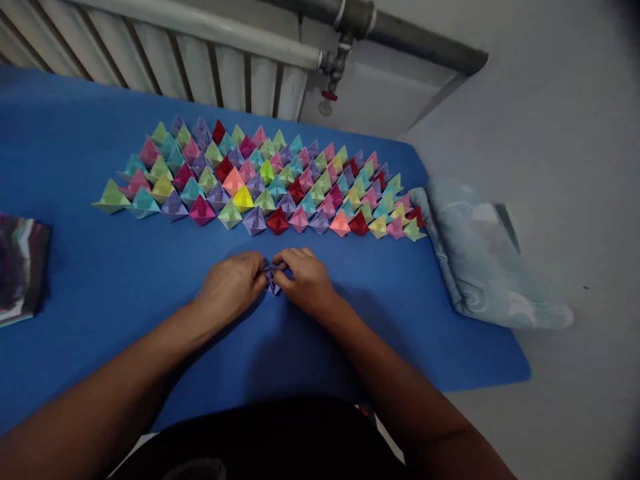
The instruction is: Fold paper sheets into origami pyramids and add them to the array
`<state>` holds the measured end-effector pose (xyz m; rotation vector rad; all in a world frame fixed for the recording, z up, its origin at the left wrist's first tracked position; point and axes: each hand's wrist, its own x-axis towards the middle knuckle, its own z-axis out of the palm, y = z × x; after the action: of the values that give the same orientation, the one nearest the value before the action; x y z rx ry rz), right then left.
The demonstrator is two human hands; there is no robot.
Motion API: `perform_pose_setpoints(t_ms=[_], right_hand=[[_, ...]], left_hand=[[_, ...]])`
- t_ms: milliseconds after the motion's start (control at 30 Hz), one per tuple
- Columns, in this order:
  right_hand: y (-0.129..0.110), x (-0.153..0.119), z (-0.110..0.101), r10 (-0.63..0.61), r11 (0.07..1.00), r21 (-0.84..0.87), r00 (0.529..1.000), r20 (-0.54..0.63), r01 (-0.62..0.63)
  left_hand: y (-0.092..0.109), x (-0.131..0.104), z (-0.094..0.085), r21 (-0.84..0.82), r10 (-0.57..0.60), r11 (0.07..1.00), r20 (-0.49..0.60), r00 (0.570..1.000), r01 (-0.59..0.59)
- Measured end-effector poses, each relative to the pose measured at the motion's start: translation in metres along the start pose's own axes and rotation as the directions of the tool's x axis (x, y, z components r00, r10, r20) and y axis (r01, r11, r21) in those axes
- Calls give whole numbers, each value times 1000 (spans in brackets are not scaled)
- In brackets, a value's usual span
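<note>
Your left hand (234, 280) and right hand (306, 277) pinch the purple paper (273, 287) inside the desk (90, 280)'s near edge; shape its 2 sides evenly.

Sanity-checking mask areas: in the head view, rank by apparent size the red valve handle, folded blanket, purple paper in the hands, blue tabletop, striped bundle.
1. Blue tabletop
2. Folded blanket
3. Striped bundle, cut off by the frame
4. Purple paper, partly covered
5. Red valve handle
</note>
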<state>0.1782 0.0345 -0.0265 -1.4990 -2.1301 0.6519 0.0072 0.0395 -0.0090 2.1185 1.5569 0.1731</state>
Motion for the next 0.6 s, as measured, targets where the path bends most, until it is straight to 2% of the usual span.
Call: perform_pose_setpoints(t_ms=[133, 200, 267, 367, 467, 533, 600], right_hand=[[14, -2, -9, 49, 958, 282, 998, -27, -40], [21, -3, -12, 109, 909, 410, 992, -69, -71], [23, -4, -15, 157, 882, 462, 982, -109, -90], [14, -16, -16, 121, 923, 382, 978, -170, -47], [-4, -37, -9, -16, 973, 221, 973, -232, 68], [-14, -51, 0, -121, 979, 133, 964, -239, 155], [-21, -59, 9, -166, 979, 81, 964, -206, 186]], left_hand=[[-18, 7, -15, -361, 15, 932, 148, 989, 40], [-26, 11, -22, -425, -8, 903, 136, 991, 66], [-31, 15, -26, -392, -76, 915, 75, 994, 99], [-32, 17, -28, -330, -115, 937, 12, 993, 113], [-31, 16, -26, -257, -77, 964, -2, 997, 73], [-31, 17, -25, -201, -60, 978, -14, 998, 56], [-31, 17, -24, -169, -48, 985, -22, 999, 44]])
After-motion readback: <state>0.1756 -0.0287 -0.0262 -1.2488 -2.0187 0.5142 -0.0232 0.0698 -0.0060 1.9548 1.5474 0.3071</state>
